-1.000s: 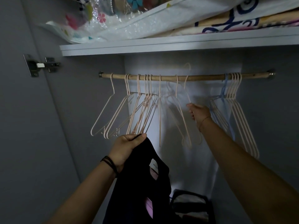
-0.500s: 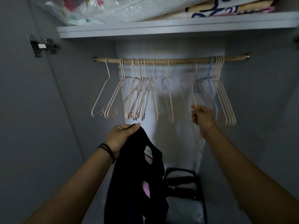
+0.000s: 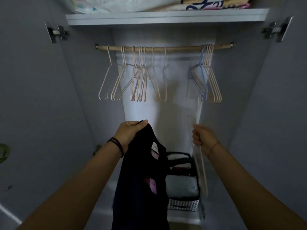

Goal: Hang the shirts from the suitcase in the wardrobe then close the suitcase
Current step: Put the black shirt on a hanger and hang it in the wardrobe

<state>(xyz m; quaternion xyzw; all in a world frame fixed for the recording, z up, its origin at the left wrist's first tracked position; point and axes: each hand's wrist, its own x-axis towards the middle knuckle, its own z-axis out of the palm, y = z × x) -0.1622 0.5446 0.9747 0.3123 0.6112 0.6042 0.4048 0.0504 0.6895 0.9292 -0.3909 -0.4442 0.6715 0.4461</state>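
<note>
Head view looks into the open wardrobe (image 3: pixel 245 113), with both arms reaching in. The left hand (image 3: pixel 128 134) grips a dark shirt (image 3: pixel 132 188) by its top edge, fingers curled over the cloth, and the shirt hangs limp below the fist in front of the wardrobe floor. The right hand (image 3: pixel 204 138) is closed round a pale hanger (image 3: pixel 203 170). This hanger is free of the rod (image 3: pixel 179 48); its hook points up, somewhat blurred, and its long arm slants down past the wrist. Other hangers (image 3: pixel 139 80) hang bare in a cluster on the left part of the rod, and a tighter bunch (image 3: pixel 210 80) hangs near the right end. No shirt is on the rod yet. A basket (image 3: pixel 182 202) of folded cloth sits on the wardrobe floor between the arms. The suitcase is out of sight.

The step in hand seems to be dressing the hanger. Shirt and hanger are apart, one in each hand. Next, the hanger's arm likely has to go in through the neck opening and the shoulders be spread over it. That calls for bringing the hands together and easing the left grip so the collar opens. After that the hook goes over a bare stretch of rod, probably the gap between the two groups.
</note>
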